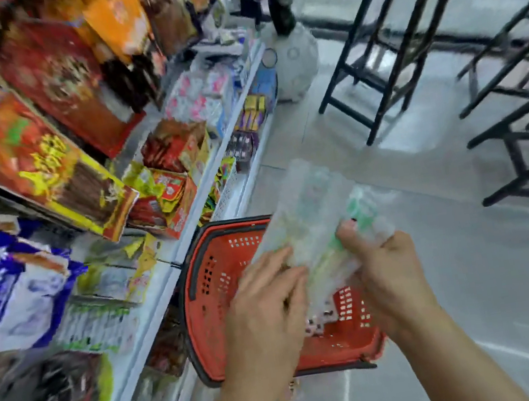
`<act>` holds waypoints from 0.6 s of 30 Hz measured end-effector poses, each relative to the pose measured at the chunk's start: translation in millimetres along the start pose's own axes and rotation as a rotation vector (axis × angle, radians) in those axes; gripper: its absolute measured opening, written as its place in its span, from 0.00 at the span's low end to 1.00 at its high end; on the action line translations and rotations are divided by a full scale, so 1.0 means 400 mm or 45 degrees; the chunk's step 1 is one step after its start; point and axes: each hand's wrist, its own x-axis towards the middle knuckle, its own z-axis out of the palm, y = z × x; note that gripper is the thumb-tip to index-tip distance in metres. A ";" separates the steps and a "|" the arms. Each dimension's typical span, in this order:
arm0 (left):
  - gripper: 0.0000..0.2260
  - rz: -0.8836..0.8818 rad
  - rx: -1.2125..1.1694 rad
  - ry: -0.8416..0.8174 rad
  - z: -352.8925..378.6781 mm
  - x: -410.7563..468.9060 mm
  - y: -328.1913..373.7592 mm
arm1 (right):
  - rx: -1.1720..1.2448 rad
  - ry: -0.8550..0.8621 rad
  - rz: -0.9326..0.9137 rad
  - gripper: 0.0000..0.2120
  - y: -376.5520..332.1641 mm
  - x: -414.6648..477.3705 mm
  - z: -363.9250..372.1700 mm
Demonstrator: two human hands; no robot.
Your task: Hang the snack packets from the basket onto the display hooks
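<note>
Where shelves point(156, 283) meet grey floor point(475, 271), red basket point(199, 300), stools point(382, 53)

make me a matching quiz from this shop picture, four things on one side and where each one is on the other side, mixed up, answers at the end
Things
1. basket
2. snack packets
3. black stool
4. blue and white bag

Places
A. standing on the floor, upper right
B. far left of the view
C. on the floor beside the shelving, below the hands
D. held by the left hand and the right hand

Pairs: 1-C, 2-D, 3-A, 4-B
</note>
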 end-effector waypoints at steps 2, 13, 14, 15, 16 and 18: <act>0.09 -0.045 -0.074 0.131 -0.070 0.011 0.094 | 0.006 0.003 -0.038 0.04 -0.096 -0.073 -0.002; 0.06 -0.147 -0.265 0.386 -0.466 -0.032 0.587 | -0.043 -0.196 -0.431 0.14 -0.543 -0.458 -0.012; 0.06 -0.134 -0.268 0.425 -0.501 -0.043 0.609 | -0.043 -0.220 -0.473 0.13 -0.574 -0.484 -0.013; 0.08 -0.119 -0.268 0.485 -0.540 -0.054 0.629 | -0.051 -0.245 -0.507 0.14 -0.600 -0.506 -0.010; 0.11 -0.104 -0.280 0.559 -0.581 -0.067 0.651 | -0.057 -0.262 -0.539 0.18 -0.622 -0.526 -0.005; 0.15 -0.056 -0.343 0.726 -0.668 -0.090 0.694 | -0.086 -0.255 -0.591 0.27 -0.657 -0.567 0.012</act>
